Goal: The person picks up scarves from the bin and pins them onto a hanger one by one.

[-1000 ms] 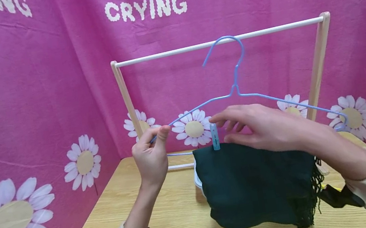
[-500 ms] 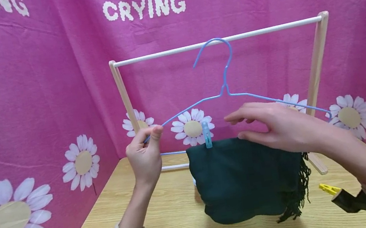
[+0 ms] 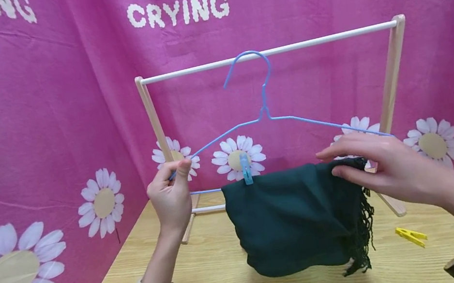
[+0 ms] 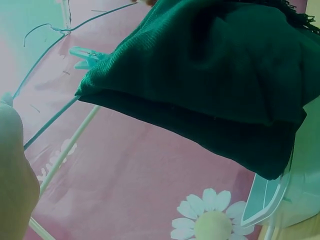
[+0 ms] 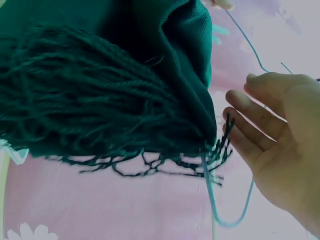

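Observation:
My left hand (image 3: 170, 196) pinches the left shoulder of a blue wire clothes hanger (image 3: 263, 106), thumb uppermost. A dark green fringed scarf (image 3: 291, 220) hangs folded over the hanger's lower bar. Near the scarf's left end a light blue clothespin (image 3: 246, 169) clamps its top edge; the left wrist view shows that clothespin (image 4: 86, 57) side on. My right hand (image 3: 382, 162) is at the scarf's fringed right end with fingers loosely bent. In the right wrist view the right hand (image 5: 280, 130) stays beside the cloth, a few fringe strands (image 5: 227, 132) at its fingertips.
A wooden-legged rack with a white top rail (image 3: 198, 68) stands behind the hanger. On the table (image 3: 212, 280) at the right lies a yellow clothespin (image 3: 411, 236). A white container (image 4: 267, 197) is behind the scarf. Pink daisy-print cloth (image 3: 72, 110) surrounds the table.
The hanger, scarf and left hand have shifted left. My right hand has moved away from the blue clothespin, rightward along the scarf to its fringed end. The yellow clothespin has come into full view.

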Demonstrator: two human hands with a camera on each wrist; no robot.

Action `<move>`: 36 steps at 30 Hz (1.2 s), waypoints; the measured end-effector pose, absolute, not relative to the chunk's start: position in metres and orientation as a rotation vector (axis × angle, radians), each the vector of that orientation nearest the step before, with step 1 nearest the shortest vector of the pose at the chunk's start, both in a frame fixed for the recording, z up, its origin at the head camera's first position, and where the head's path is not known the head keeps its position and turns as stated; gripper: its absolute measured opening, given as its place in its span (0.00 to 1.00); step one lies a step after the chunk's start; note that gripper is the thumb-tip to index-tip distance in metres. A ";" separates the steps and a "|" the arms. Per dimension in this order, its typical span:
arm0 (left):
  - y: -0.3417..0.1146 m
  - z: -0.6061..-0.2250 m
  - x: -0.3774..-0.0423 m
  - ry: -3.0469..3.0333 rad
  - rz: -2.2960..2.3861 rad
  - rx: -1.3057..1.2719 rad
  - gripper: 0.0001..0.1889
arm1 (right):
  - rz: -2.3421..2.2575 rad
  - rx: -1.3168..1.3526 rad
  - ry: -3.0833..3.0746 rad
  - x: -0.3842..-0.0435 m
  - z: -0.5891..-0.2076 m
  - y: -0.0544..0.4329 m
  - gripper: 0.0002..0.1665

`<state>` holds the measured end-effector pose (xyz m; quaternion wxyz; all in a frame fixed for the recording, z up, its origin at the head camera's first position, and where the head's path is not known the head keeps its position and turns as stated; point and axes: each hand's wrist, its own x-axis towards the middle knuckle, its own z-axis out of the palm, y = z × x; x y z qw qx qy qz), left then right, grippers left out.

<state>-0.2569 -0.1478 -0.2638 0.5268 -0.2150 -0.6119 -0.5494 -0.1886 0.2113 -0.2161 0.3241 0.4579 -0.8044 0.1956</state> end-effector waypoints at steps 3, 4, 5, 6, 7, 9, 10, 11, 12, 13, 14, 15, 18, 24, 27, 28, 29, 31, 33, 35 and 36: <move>-0.150 -0.262 -0.256 -1.465 -1.311 -0.493 0.14 | 0.526 1.186 -2.100 -0.186 -0.223 0.221 0.37; -0.151 -0.261 -0.256 -1.462 -1.312 -0.490 0.14 | 0.535 1.189 -2.095 -0.185 -0.225 0.225 0.36; -0.151 -0.261 -0.256 -1.458 -1.315 -0.489 0.14 | 0.541 1.190 -2.090 -0.185 -0.227 0.229 0.35; -0.152 -0.260 -0.256 -1.454 -1.316 -0.490 0.15 | 0.547 1.190 -2.088 -0.184 -0.229 0.232 0.35; -0.153 -0.259 -0.256 -1.449 -1.315 -0.492 0.16 | 0.550 1.189 -2.090 -0.184 -0.231 0.235 0.35; -0.154 -0.257 -0.256 -1.438 -1.315 -0.497 0.18 | 0.549 1.166 -2.100 -0.182 -0.234 0.242 0.36; -0.155 -0.256 -0.256 -1.434 -1.316 -0.502 0.19 | 0.548 1.156 -2.105 -0.181 -0.236 0.245 0.36; -0.156 -0.255 -0.256 -1.433 -1.313 -0.506 0.19 | 0.544 1.145 -2.114 -0.180 -0.237 0.248 0.36; -0.157 -0.254 -0.256 -1.437 -1.308 -0.516 0.19 | 0.538 1.128 -2.124 -0.179 -0.239 0.250 0.37; -0.158 -0.253 -0.255 -1.442 -1.301 -0.526 0.19 | 0.531 1.121 -2.129 -0.179 -0.240 0.253 0.38; -0.160 -0.252 -0.255 -1.448 -1.295 -0.532 0.18 | 0.524 1.112 -2.131 -0.179 -0.242 0.256 0.38; -0.161 -0.251 -0.254 -1.456 -1.289 -0.537 0.17 | 0.519 1.106 -2.134 -0.178 -0.243 0.258 0.38; -0.163 -0.247 -0.252 -1.467 -1.281 -0.539 0.16 | 0.498 1.058 -2.161 -0.177 -0.250 0.267 0.38; -0.161 -0.233 -0.255 -1.408 -1.304 -0.481 0.24 | 0.524 0.951 -2.266 -0.182 -0.277 0.287 0.34; -0.158 -0.222 -0.256 -1.375 -1.313 -0.486 0.27 | 0.540 0.947 -2.279 -0.188 -0.292 0.298 0.33; -0.157 -0.218 -0.256 -1.360 -1.326 -0.491 0.28 | 0.541 0.942 -2.285 -0.190 -0.297 0.302 0.32; -0.157 -0.216 -0.256 -1.346 -1.337 -0.496 0.28 | 0.545 0.941 -2.286 -0.193 -0.301 0.305 0.32; -0.156 -0.212 -0.256 -1.340 -1.339 -0.496 0.29 | 0.570 0.952 -2.292 -0.198 -0.309 0.313 0.29; -0.157 -0.212 -0.255 -1.334 -1.345 -0.487 0.29 | 0.605 0.955 -2.316 -0.206 -0.319 0.321 0.28; -0.158 -0.213 -0.254 -1.345 -1.349 -0.473 0.28 | 0.660 0.952 -2.361 -0.214 -0.331 0.329 0.26; -0.158 -0.215 -0.253 -1.352 -1.354 -0.465 0.27 | 0.694 0.951 -2.384 -0.217 -0.337 0.333 0.26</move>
